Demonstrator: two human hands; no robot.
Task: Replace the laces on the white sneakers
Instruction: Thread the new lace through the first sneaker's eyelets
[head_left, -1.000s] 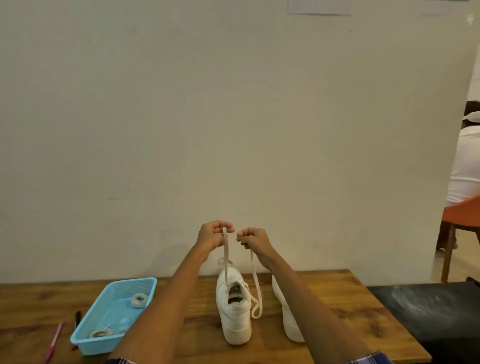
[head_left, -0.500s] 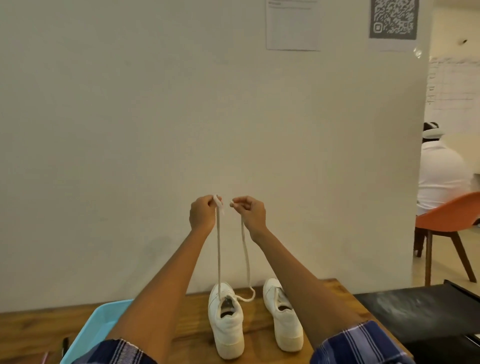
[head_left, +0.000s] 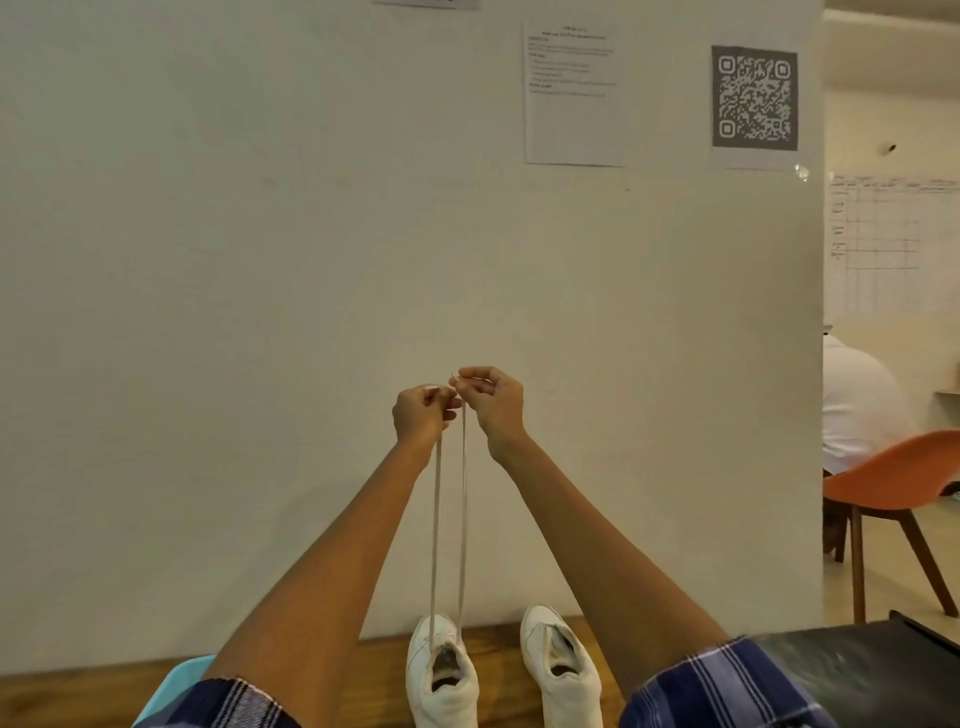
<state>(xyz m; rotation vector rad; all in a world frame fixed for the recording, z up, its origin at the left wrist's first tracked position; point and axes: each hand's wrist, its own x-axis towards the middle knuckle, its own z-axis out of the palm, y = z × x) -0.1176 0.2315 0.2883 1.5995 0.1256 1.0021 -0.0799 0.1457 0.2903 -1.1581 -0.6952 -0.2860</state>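
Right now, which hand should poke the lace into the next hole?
Probably the right hand: its fingers pinch a lace end. The left hand could hold its strand taut above the left sneaker.

Soft, even indoor light falls over the plain cream wall (head_left: 260, 312), with a faint shadow near the forearms. The doorway area at right looks brighter, perhaps lit separately. The picture is slightly soft throughout; text on the white printed paper sheet (head_left: 574, 93) is unreadable. Wide-angle bending shows toward the edges.
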